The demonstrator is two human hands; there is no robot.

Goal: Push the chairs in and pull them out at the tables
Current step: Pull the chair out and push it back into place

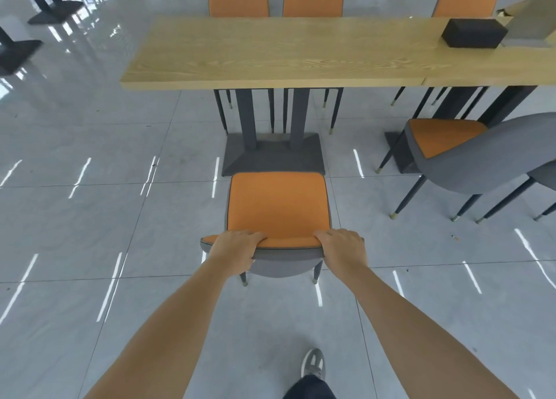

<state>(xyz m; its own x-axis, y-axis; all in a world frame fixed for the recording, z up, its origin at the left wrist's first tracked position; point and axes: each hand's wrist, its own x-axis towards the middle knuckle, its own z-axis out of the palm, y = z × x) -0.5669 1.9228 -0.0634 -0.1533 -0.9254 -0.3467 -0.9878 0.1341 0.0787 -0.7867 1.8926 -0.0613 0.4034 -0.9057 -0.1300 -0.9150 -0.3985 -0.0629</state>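
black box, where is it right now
The black box sits upper right in the head view, on the right-hand wooden table, beside a grey pillar.

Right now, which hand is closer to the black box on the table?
Right. The right hand grips the right end of the chair back, below and left of the black box; the left hand grips the left end, farther off.
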